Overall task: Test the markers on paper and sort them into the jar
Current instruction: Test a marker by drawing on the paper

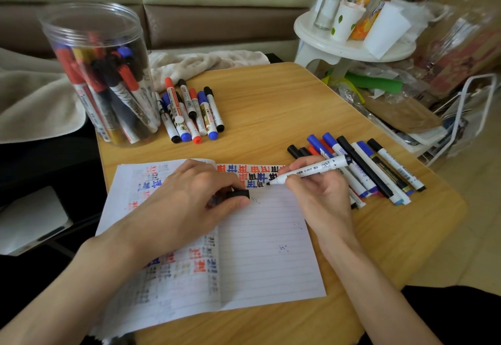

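Here we read "G-06" on the marker (311, 170) our right hand (314, 190) pinches, tip on the paper (271, 250); our left hand (189, 195) there grips a black cap (238, 194).

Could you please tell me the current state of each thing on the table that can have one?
marker: uncapped, held in right hand, tip at the page.
cap: off, pinched in left hand.
jar: upright, lidless, partly filled with markers.
notebook: open flat, top lines written on.
markers beside jar: capped, lying loose.
markers at right: capped, lying side by side.
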A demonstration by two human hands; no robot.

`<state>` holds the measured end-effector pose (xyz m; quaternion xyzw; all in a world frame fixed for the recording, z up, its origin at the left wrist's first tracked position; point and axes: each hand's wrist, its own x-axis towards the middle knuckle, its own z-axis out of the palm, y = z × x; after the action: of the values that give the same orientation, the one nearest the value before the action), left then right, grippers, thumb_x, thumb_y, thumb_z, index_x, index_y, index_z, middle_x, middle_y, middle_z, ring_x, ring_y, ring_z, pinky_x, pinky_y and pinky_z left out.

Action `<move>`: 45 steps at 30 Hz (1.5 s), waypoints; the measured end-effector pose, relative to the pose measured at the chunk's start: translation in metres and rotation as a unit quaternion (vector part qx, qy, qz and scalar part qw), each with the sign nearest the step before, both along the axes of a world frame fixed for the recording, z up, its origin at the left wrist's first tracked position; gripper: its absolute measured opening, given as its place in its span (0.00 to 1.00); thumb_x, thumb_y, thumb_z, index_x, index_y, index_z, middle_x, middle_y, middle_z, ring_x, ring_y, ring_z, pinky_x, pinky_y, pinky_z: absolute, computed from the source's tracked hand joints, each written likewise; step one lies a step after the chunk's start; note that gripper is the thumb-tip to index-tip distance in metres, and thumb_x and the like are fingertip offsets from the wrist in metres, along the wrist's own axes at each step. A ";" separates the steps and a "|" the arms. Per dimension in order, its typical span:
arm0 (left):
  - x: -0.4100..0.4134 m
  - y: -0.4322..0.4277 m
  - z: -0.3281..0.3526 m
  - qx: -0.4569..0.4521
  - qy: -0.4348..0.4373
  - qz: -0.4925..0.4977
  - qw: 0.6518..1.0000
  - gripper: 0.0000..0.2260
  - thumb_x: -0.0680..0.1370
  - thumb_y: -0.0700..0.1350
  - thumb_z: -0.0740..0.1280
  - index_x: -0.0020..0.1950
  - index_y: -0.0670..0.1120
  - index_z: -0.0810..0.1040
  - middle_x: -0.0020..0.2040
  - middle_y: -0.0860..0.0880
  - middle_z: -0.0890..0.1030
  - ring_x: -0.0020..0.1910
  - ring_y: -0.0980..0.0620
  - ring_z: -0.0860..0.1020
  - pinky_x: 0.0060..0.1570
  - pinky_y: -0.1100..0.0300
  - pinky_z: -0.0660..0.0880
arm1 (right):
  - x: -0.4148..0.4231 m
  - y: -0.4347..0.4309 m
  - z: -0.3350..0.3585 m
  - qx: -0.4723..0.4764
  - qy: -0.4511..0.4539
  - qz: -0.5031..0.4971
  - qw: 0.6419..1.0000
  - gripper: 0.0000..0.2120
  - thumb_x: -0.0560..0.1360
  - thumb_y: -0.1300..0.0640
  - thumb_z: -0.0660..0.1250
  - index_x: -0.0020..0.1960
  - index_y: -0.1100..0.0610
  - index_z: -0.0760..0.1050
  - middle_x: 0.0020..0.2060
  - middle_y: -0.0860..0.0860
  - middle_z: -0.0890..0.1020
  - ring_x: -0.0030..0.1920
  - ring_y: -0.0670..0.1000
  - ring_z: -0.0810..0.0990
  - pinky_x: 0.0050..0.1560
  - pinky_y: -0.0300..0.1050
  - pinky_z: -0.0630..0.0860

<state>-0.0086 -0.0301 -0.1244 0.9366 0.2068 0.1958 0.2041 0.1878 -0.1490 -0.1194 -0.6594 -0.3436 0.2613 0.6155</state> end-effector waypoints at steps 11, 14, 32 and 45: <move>0.000 -0.003 0.004 -0.005 0.004 0.001 1.000 0.14 0.81 0.64 0.59 0.56 0.59 0.80 0.45 0.65 0.78 0.50 0.63 0.74 0.59 0.68 0.64 | 0.000 0.001 -0.001 -0.009 0.005 -0.004 1.000 0.07 0.75 0.72 0.70 0.50 0.63 0.78 0.46 0.57 0.87 0.50 0.52 0.88 0.53 0.46 0.84; -0.001 -0.003 0.004 -0.008 0.004 0.003 1.000 0.14 0.81 0.64 0.59 0.56 0.59 0.80 0.45 0.64 0.79 0.50 0.63 0.73 0.59 0.69 0.63 | -0.001 0.000 0.000 -0.002 0.014 -0.010 1.000 0.08 0.75 0.73 0.69 0.49 0.63 0.78 0.45 0.57 0.87 0.49 0.50 0.88 0.51 0.42 0.83; 0.000 -0.002 0.003 -0.026 -0.007 0.005 1.000 0.18 0.80 0.68 0.58 0.58 0.59 0.80 0.45 0.60 0.80 0.48 0.59 0.76 0.57 0.65 0.67 | 0.001 -0.001 0.000 0.007 0.043 -0.052 0.998 0.06 0.77 0.68 0.72 0.52 0.60 0.80 0.43 0.54 0.88 0.46 0.44 0.87 0.47 0.36 0.80; 0.005 -0.004 0.005 -0.088 -0.070 0.051 0.992 0.17 0.73 0.68 0.66 0.55 0.60 0.78 0.45 0.60 0.82 0.42 0.57 0.81 0.44 0.53 0.80 | -0.008 -0.006 0.011 0.041 0.149 0.048 0.987 0.16 0.69 0.56 0.78 0.54 0.61 0.82 0.49 0.58 0.88 0.51 0.56 0.87 0.52 0.48 0.82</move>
<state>-0.0040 -0.0338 -0.1198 0.8873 0.2561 0.2519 0.2893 0.1798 -0.1547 -0.1081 -0.5703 -0.2897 0.3710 0.6732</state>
